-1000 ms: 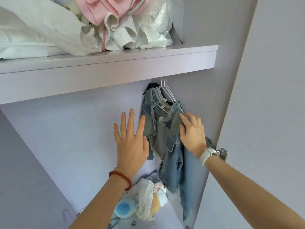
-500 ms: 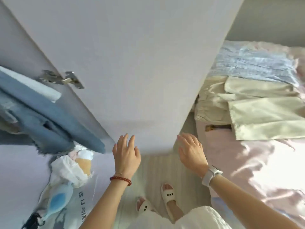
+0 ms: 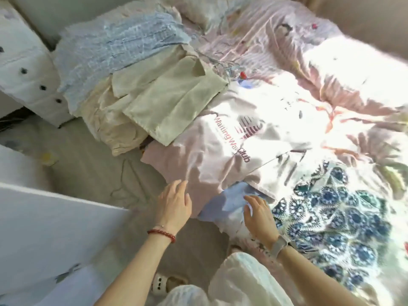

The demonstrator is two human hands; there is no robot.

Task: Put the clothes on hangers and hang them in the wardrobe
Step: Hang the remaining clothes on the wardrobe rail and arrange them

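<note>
A: Far left: white wardrobe door panel point(image 3: 55, 219), edge-on. Interior out of view, so count of hung garments unconfirmed.

B: On the pink floral-print bed point(image 3: 298, 49), from the left?

A: Folded light-blue textured garment point(image 3: 119, 45), cream crumpled garment point(image 3: 108, 120) beneath it, pale-green folded garment point(image 3: 174, 93) overlapping. Tangle of thin wire hangers point(image 3: 223, 65) just beside. Then white printed T-shirt with dark-red lettering point(image 3: 231, 140), small pale-blue cloth point(image 3: 229, 202) poking out under it, blue-and-white patterned fabric point(image 3: 344, 217) furthest right.

B: Hands?

A: Left hand point(image 3: 174, 206), red bead bracelet at wrist, fingers loosely spread, tips at the T-shirt's near edge; nothing gripped. Right hand point(image 3: 258, 215), watch at wrist, fingers relaxed and resting on the pale-blue cloth; no pinch visible.

B: Progress?

A: At least five or six pieces flat on the bed, none on a hanger. Judged: bulk of visible work outstanding; next garment being selected, not yet lifted.
</note>
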